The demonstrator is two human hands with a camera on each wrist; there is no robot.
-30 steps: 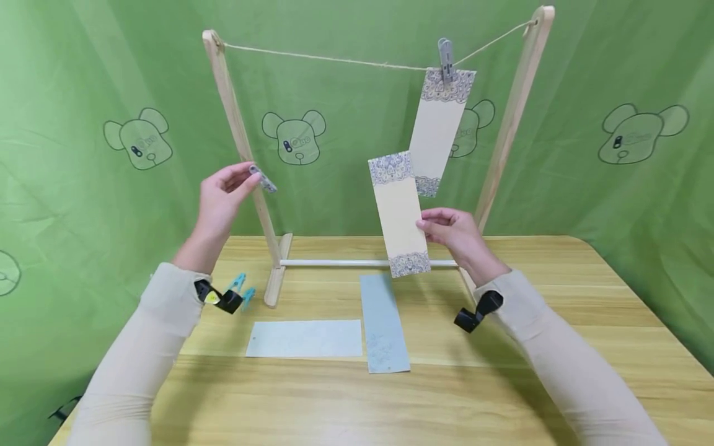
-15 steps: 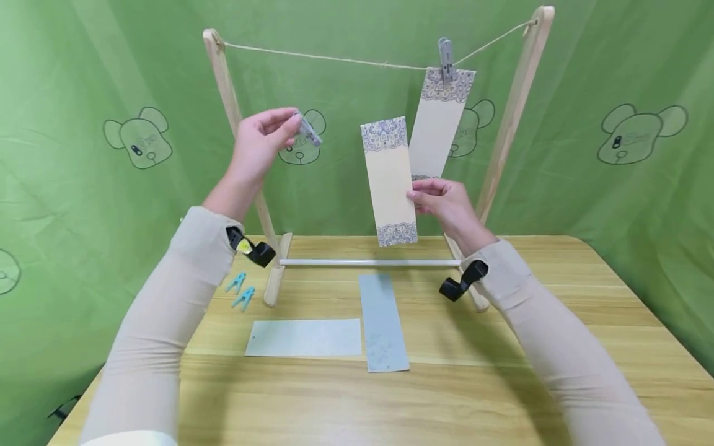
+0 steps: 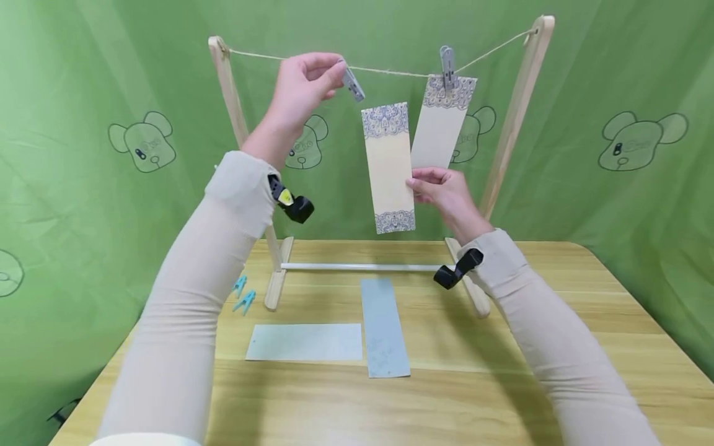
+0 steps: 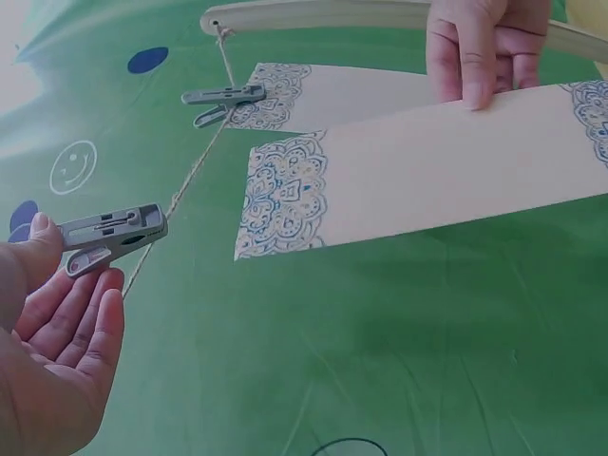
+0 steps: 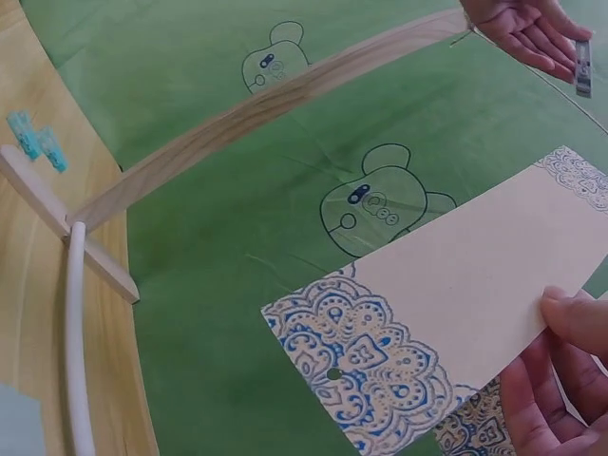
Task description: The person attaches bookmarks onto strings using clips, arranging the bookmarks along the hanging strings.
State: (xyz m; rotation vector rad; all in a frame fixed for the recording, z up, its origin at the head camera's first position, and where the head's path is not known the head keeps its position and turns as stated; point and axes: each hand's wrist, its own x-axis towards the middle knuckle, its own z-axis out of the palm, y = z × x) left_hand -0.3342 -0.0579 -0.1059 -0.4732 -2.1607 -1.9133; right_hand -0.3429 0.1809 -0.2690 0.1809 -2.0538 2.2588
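Observation:
My left hand pinches a grey clothespin by its handle end, close to the string. In the left wrist view that clothespin overlaps the string, thumb on one arm and fingers below the other. My right hand holds a cream paper bookmark by its right edge, thumb in front. The bookmark stands nearly upright below the string, blue lace patterns at both ends. Behind it hangs a similar bookmark, fixed to the string by another grey clothespin; its lower end is hidden by my right hand.
The string runs between two wooden posts, joined low by a white rod. On the table lie a pale bookmark, a blue-grey bookmark and two turquoise clothespins at left. A green curtain stands behind.
My left hand has risen and moved right with the clothespin, from beside the left post to the string. My right hand has lifted its bookmark upward and slightly left.

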